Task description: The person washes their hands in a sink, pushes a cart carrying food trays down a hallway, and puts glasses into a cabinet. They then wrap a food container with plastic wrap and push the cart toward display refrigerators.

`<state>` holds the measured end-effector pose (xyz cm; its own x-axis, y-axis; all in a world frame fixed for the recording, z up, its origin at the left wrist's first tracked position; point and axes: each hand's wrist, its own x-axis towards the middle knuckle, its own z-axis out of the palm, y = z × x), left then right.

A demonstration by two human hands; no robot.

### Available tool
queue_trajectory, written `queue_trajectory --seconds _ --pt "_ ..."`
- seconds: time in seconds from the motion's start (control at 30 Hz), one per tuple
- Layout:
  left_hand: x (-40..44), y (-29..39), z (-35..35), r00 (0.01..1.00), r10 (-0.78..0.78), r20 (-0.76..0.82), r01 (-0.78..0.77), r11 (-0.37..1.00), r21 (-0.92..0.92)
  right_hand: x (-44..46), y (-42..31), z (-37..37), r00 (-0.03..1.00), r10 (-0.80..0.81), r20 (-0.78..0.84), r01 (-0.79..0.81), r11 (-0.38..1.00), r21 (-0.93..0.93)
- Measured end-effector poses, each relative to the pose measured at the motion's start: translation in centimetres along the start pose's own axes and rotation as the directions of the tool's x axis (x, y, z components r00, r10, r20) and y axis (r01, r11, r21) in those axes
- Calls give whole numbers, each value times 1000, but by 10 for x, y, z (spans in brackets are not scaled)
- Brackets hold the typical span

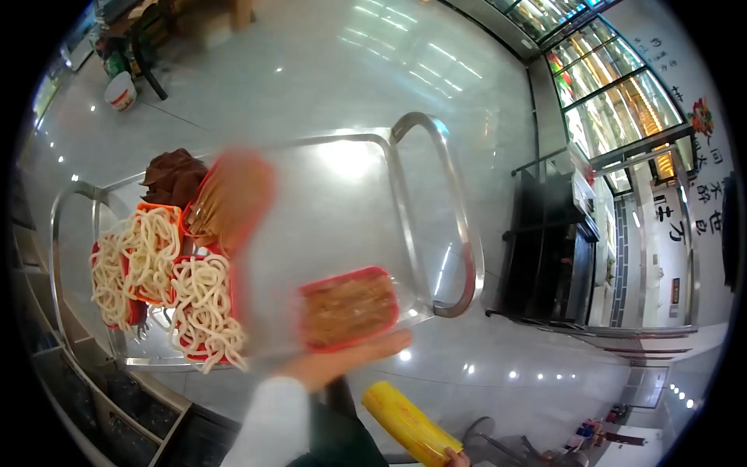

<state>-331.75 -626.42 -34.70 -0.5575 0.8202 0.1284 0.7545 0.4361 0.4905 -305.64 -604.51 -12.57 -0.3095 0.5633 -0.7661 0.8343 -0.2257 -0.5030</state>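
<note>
My left hand (354, 362), in a white sleeve and blurred by motion, supports a red tray (348, 309) of brown strip-like food from below, its fingers stretched along the tray's near edge. My right hand (457, 458), partly cut off at the bottom edge, grips the end of a yellow roll (411, 424) that looks like plastic wrap. Left of the raised tray, thick white noodles (206, 303) heap over red and orange trays on a metal cart (327, 202). Behind them sit a blurred red tray of brown strips (226, 206) and a dark brown layered pile (173, 177).
Curved metal handles (459, 226) rise at both ends of the cart. A white bucket (120, 92) stands on the shiny floor at upper left. At right are a black stand (548, 257) and lit glass-front display cases (622, 101). Dark bins (132, 397) line the lower left.
</note>
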Motion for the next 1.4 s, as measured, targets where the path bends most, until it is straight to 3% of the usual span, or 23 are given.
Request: queue_trajectory --seconds 0.03,0.1,0.13,0.17,0.23,0.3,0.33,0.37,0.43,0.5,0.53,0.57,0.6,0.67,0.73,0.93,1.0,1.07,1.13,1.2,1.3,1.37,1.4 --pt "-6 -4 8 994 -70 81 72 997 -33 8 2 -24 975 -206 80 220 939 -264" --pt "-32 -15 11 989 -146 29 142 983 118 -13 -31 -29 785 -609 115 428 398 -812" --pt "-47 -21 14 985 -174 -16 173 963 208 -42 -79 -17 779 -556 290 478 226 -849" --pt "-65 -27 16 979 -202 -30 202 934 294 -81 -124 5 864 -451 225 354 225 -908" --pt "-101 -29 21 967 -256 8 229 879 418 -144 -190 24 751 -528 398 471 5 -882" --pt "-140 -19 31 952 -293 87 211 836 506 -196 -247 26 961 -247 126 210 354 -911" --pt "-158 -7 35 941 -310 137 196 827 526 -212 -259 9 743 -541 393 476 16 -879" --pt "-174 9 38 923 -332 194 195 839 508 -245 -284 32 767 -531 360 550 254 -796" --pt "-194 44 41 861 -406 307 289 887 360 -285 -330 55 775 -448 446 614 366 -700" --pt "-195 72 38 667 -618 417 692 720 -39 -295 -351 103 553 -726 409 790 300 -534" --pt "-192 83 13 638 -676 368 757 638 -139 -291 -364 119 407 -780 476 865 162 -474" --pt "-186 91 -14 597 -735 322 800 513 -312 -293 -387 137 415 -668 618 838 15 -546" --pt "-178 98 -33 540 -791 286 796 369 -480 -281 -394 158 218 -696 684 924 -78 -374" --pt "-157 104 -28 423 -904 -58 672 356 -649 -267 -418 213 79 -634 769 933 -224 -280" --pt "-136 103 -80 301 -923 238 458 -79 -885 -240 -432 275 -70 -548 833 953 -283 -105" --pt "-91 92 -108 -15 -993 119 -152 -115 -982 -170 -438 413 -397 -337 854 700 -713 44" --pt "-77 103 -135 -120 -892 435 -535 -311 -786 -174 -442 423 -284 -318 905 701 -713 -31" --pt "-62 103 -149 -135 -854 502 -684 -286 -671 -188 -438 420 -182 -308 934 687 -720 -103" --pt "-49 99 -146 -94 -832 547 -788 -274 -552 -206 -423 411 -685 -291 668 470 -877 101" --pt "-39 97 -153 -74 -816 574 -816 -281 -504 -172 -388 408 -790 -152 593 438 -818 374" --pt "-30 94 -162 -102 -778 620 -837 -269 -476 -83 -294 435 -516 145 845 712 -476 516" --pt "-28 92 -160 -189 -754 629 -838 -210 -504 -43 -261 453 -235 277 932 826 -448 342" --pt "-28 92 -162 -204 -744 636 -847 -191 -495 -28 -251 458 -243 303 922 822 -440 361"
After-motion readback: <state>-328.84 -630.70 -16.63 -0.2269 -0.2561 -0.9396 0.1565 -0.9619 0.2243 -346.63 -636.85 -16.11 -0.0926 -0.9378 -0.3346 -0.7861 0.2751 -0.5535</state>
